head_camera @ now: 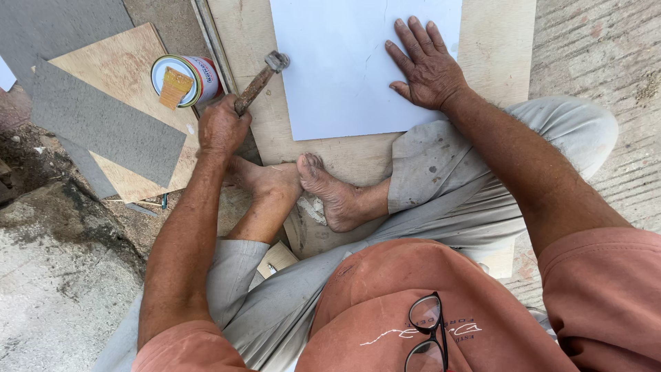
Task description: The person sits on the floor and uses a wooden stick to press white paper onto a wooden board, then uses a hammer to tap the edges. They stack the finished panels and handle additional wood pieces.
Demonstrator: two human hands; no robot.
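My left hand point(222, 127) grips the wooden handle of a hammer point(263, 77), its metal head raised over the left edge of a plywood board point(246, 41). My right hand point(427, 65) lies flat, fingers spread, on a white laminate sheet point(337, 62) that rests on the board. I sit cross-legged on the ground, and my bare feet point(303, 186) press against the board's near edge.
An open tin of adhesive point(184, 80) with a flat spreader inside stands left of the hammer. Grey laminate pieces point(103, 127) lie on another plywood piece point(131, 65) at the left. Rough concrete surrounds the work. Black glasses point(427, 334) hang from my shirt collar.
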